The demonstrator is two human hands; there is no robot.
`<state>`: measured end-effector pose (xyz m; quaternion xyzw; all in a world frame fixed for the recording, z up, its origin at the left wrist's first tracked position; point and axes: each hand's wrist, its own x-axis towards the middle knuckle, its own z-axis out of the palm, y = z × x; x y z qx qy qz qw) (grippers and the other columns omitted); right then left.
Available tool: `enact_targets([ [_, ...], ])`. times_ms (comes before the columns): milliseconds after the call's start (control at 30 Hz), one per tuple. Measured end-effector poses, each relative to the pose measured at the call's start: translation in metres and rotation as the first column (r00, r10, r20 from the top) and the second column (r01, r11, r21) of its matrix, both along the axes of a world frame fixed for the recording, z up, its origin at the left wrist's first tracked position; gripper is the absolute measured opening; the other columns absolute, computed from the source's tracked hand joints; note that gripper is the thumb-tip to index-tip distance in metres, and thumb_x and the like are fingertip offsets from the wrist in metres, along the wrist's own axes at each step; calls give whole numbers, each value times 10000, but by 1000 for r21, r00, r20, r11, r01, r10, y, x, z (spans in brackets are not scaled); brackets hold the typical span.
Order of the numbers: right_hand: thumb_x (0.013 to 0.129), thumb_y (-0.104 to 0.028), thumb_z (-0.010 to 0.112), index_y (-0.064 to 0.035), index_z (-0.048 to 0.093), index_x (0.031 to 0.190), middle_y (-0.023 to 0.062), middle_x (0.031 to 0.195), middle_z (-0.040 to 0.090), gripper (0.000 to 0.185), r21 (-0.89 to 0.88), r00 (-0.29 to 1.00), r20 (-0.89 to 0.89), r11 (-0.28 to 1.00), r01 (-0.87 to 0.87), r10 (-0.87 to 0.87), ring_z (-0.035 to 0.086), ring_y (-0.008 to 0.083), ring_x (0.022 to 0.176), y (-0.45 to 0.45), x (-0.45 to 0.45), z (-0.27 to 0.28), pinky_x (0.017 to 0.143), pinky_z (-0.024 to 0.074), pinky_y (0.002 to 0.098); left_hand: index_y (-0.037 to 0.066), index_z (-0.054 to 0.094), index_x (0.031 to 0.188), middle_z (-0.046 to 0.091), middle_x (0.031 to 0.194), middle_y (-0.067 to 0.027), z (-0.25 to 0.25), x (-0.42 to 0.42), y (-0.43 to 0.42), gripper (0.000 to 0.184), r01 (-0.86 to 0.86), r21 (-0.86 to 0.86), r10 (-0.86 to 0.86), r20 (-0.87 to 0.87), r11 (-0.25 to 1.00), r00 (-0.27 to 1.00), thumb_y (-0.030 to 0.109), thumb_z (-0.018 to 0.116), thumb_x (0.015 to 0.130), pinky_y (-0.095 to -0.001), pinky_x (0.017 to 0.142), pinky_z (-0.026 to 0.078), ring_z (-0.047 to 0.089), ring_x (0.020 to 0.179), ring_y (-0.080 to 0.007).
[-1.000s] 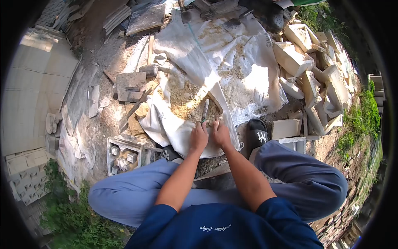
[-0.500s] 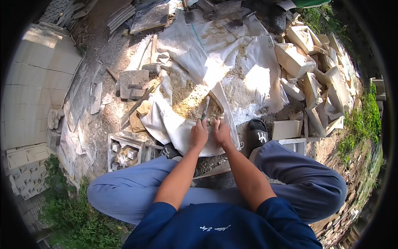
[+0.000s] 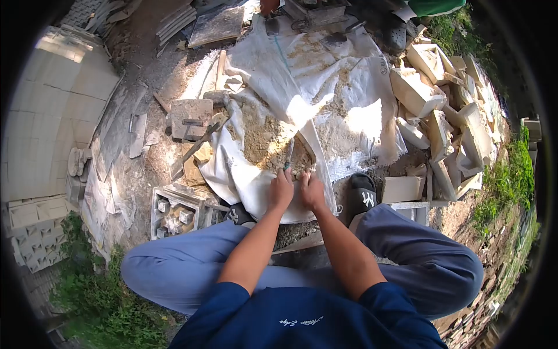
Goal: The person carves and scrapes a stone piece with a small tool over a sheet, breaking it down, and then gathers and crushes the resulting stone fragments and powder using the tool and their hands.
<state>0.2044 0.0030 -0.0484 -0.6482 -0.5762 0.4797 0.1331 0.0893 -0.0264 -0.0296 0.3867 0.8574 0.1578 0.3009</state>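
Observation:
My left hand (image 3: 282, 190) is closed around the green handle of a small trowel (image 3: 289, 152). Its narrow grey blade points away from me into a heap of sandy mix (image 3: 264, 139). Just beside it, my right hand (image 3: 312, 191) is closed at the near edge of the heap; whatever its fingers pinch is too small to make out. Under both hands lies a white woven sack (image 3: 232, 189), spread between my feet, with the crumbly mix on top.
Left of the sack are a square float (image 3: 190, 119), a mallet (image 3: 216, 98) and a metal block mould (image 3: 177, 214). Pale broken moulds (image 3: 415, 93) pile up at right. A black slide sandal (image 3: 363, 195) is on my right foot. Someone in green (image 3: 436, 6) is at the top.
The view has shifted slightly. Both hands stay close together at the heap's near edge, and the trowel still points into the mix. The sunlit patch on the heap has shrunk.

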Motion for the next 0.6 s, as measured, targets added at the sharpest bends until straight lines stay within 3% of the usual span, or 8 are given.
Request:
enact_targets([
  [67,985,-438,446,24,593,1104,364,979,621,499,-32,1000,1,999,-10,10,573,539,1001,-4,2,2,872,449,567,20,588,1054,660,909,-311,-21,-2,1,427,0,-20,0,47,1000,999,393,382,1019,-583,801,479,621,895,-508],
  [167,984,-436,449,26,599,1092,359,983,623,498,-14,1000,-1,1000,-24,24,578,528,1003,1,-1,-4,866,450,566,4,599,1049,660,936,-307,14,-4,3,461,8,22,-8,15,1000,1000,404,371,1021,-574,813,479,621,917,-504],
  [267,983,-438,450,31,600,1089,355,986,625,504,-22,999,35,999,-29,30,585,517,1001,-5,2,-4,861,453,561,6,613,1058,663,957,-296,-37,-5,-4,483,18,-16,-17,34,1000,999,416,361,1022,-569,823,479,621,929,-501],
  [367,981,-445,448,36,599,1089,350,981,629,516,10,1000,15,1000,-10,10,592,515,989,-7,-1,-2,855,457,563,4,625,1058,662,973,-296,-20,-14,6,504,72,-107,-67,57,992,996,425,350,1022,-571,831,475,622,931,-500],
  [600,979,-439,463,55,605,1037,355,939,629,517,53,998,56,998,-25,22,594,529,948,-6,-1,-9,833,463,569,15,625,1037,668,915,-288,-1,-8,3,499,7,-72,-5,26,997,1000,437,360,1016,-576,798,482,624,898,-505],
])
